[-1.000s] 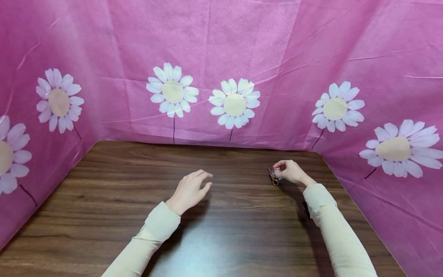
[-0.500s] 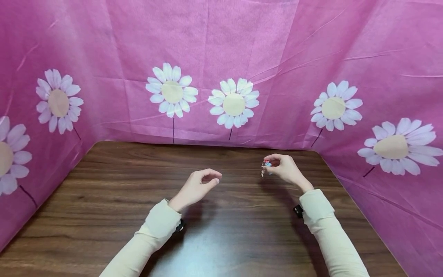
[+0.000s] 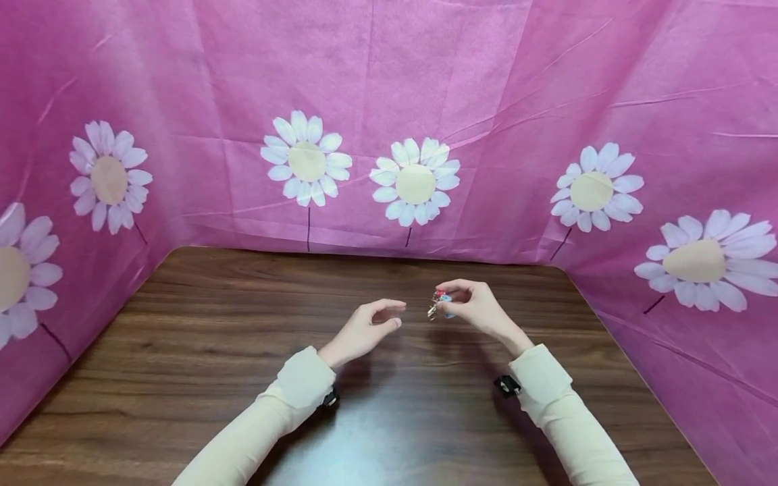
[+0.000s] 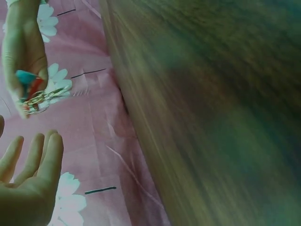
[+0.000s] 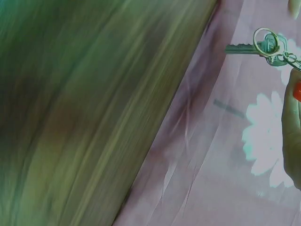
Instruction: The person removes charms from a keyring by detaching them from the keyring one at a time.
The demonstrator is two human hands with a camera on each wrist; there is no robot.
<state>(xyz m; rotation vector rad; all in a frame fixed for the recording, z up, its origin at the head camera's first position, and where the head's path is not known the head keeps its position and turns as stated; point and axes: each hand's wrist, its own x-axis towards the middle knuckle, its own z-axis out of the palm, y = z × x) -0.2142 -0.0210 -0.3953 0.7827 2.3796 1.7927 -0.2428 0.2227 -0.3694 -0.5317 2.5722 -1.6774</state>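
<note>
Pinched in my right hand (image 3: pixel 483 310) is a keychain (image 3: pixel 446 306) with a small blue and red charm, held above the table. From its gold ring a metal key (image 5: pixel 245 48) sticks out in the right wrist view. The left wrist view shows the charm (image 4: pixel 29 81) between the right fingers, with the ring and keys (image 4: pixel 38 100) dangling. To the left, my left hand (image 3: pixel 361 332) hovers with its fingers stretched toward the keychain, apart from it and holding nothing.
Brown wood-grain table (image 3: pixel 182 351) lies under both hands. A pink cloth (image 3: pixel 389 81) with white daisies rises along the table's back and sides. A dark wrist device (image 3: pixel 507 386) hangs below the right cuff, another (image 3: pixel 330 397) below the left.
My right hand has lifted the keychain off the table and carried it left. My left hand has shifted right, so the two hands are closer together.
</note>
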